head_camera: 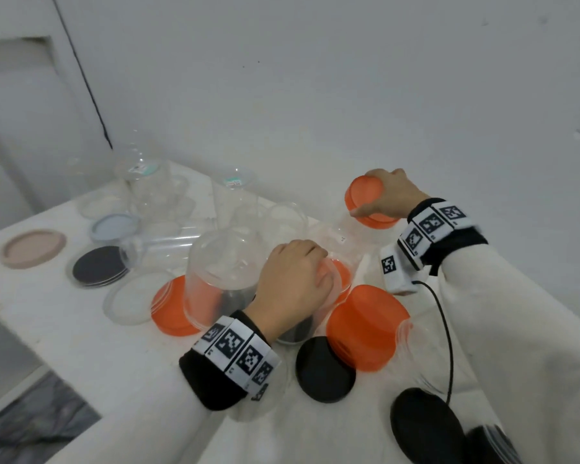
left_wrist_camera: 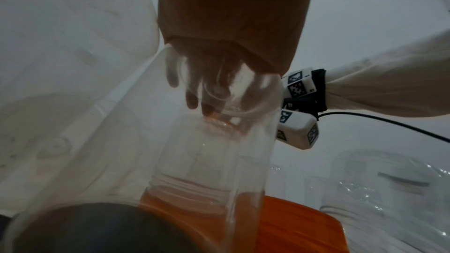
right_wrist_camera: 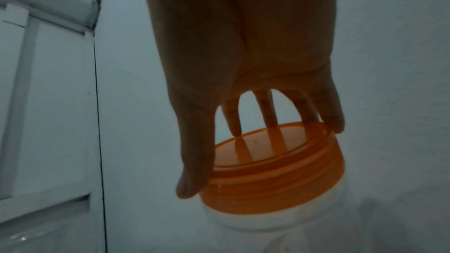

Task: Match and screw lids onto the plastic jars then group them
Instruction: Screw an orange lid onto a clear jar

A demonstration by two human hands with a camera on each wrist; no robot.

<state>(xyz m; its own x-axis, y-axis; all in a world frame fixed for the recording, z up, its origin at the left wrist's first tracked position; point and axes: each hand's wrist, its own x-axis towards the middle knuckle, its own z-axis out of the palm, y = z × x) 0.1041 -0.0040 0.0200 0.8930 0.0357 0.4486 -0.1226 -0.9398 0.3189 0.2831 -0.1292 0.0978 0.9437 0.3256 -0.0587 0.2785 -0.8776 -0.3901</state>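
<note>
The right hand (head_camera: 387, 192) clamps its grip round an orange lid (right_wrist_camera: 272, 172) at two o'clock on the worktop (head_camera: 91, 333), likely to screw it, while the left hand (head_camera: 290, 283) curls over a clear plastic jar (left_wrist_camera: 209, 161) at centre, apparently steadying it.

From my remote station I see a translucent orange round plastic lid (head_camera: 365, 195) in the right hand (head_camera: 390, 195), over a clear plastic jar (right_wrist_camera: 255, 224). A larger orange plastic lid (head_camera: 365, 329) stands out beside a matte black round lid (head_camera: 323, 370) on the white table (head_camera: 114, 356). I count a dusty-pink round lid (head_camera: 32, 247), a pale blue-grey lid (head_camera: 114, 226) and a black disc-shaped lid (head_camera: 98, 265) at far left. Both wrists carry white bands printed with black square-code patterns (head_camera: 238, 349) over black cuffs and cream sleeves (head_camera: 523, 329). The wall (head_camera: 349, 78) is plain grey-white.
</note>
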